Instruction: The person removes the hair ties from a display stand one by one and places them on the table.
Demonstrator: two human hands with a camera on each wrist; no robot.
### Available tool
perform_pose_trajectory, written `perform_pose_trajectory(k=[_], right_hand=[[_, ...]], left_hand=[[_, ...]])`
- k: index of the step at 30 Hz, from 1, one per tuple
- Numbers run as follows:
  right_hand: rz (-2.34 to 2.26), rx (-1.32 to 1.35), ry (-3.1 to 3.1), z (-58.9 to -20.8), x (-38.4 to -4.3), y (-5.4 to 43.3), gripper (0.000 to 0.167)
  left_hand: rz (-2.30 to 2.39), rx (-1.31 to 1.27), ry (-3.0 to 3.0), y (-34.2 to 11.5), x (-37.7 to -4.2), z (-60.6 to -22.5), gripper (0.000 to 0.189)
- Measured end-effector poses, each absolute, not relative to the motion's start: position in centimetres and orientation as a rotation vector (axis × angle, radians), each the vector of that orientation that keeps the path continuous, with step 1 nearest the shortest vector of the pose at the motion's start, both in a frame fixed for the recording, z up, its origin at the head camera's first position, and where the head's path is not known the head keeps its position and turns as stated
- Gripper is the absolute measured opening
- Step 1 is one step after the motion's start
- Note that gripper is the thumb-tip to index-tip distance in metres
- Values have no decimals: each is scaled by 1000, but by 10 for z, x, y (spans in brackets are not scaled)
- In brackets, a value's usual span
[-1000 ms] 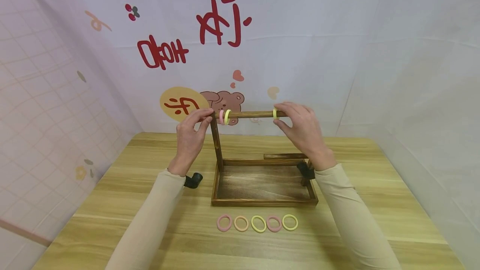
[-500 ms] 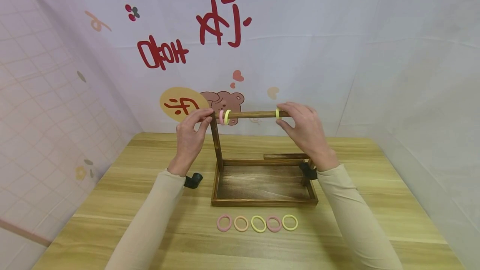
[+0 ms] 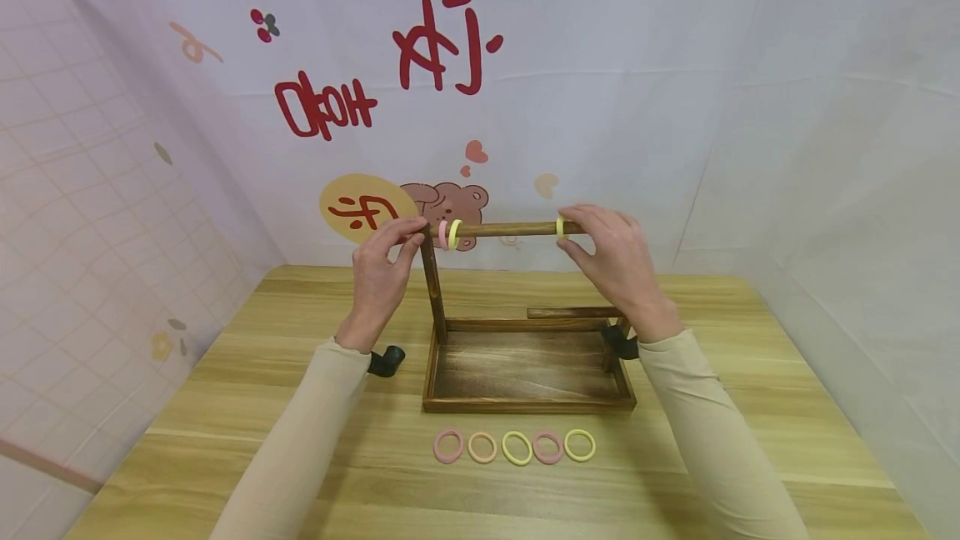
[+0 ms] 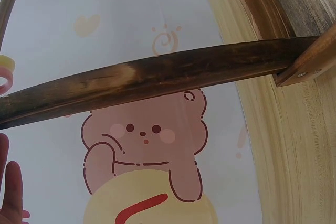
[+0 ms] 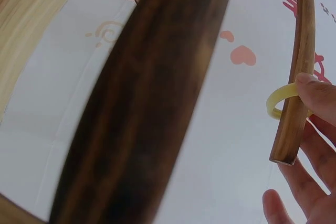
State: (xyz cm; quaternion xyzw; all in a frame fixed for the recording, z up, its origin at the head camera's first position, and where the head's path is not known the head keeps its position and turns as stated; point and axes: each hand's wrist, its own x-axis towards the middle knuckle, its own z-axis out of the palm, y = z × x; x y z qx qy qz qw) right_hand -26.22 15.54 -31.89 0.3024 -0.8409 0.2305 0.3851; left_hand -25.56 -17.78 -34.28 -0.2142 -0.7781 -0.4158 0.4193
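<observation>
Nearest the wearer on a pale wooden table point(image 3: 405, 490), taking the brown wooden tray as the clock's centre, five loose rings lie flat in a row from half past seven round to five o'clock: a pink ring point(image 3: 448, 461), a peach ring point(image 3: 482, 461), a yellow ring point(image 3: 521, 462), another pink ring point(image 3: 549, 461) and another yellow ring point(image 3: 581, 459).

Just beyond them sits the tray point(image 3: 517, 365). A short lower bar point(image 3: 570, 312) shows between one and two o'clock. At ten o'clock an upright post point(image 3: 432, 282) rises and carries a long upper bar point(image 3: 510, 229), which stretches rightward across twelve.

At ten, the left hand point(image 3: 381, 273) pinches the post's top between thumb and fingers. Close beside it, an upper pink ring point(image 3: 442, 235) and an upper yellow ring point(image 3: 451, 233) encircle the bar.

At one o'clock, the right hand point(image 3: 611, 257) has thumb and forefinger clamped on a held yellow ring point(image 3: 560, 227), which circles the bar near its free end; its other fingers are spread apart.

Farthest off, a white backdrop point(image 3: 615, 40) shows a cartoon bear point(image 3: 450, 205) at eleven and red characters above it.
</observation>
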Motion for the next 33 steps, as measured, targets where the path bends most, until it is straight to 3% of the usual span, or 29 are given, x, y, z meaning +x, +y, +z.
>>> perform_pose_trajectory(k=[33], right_hand=[[586,750,-2154,-322,-261,165,49]], left_hand=[[-1044,-557,-1954,-178,-255,-343,20]])
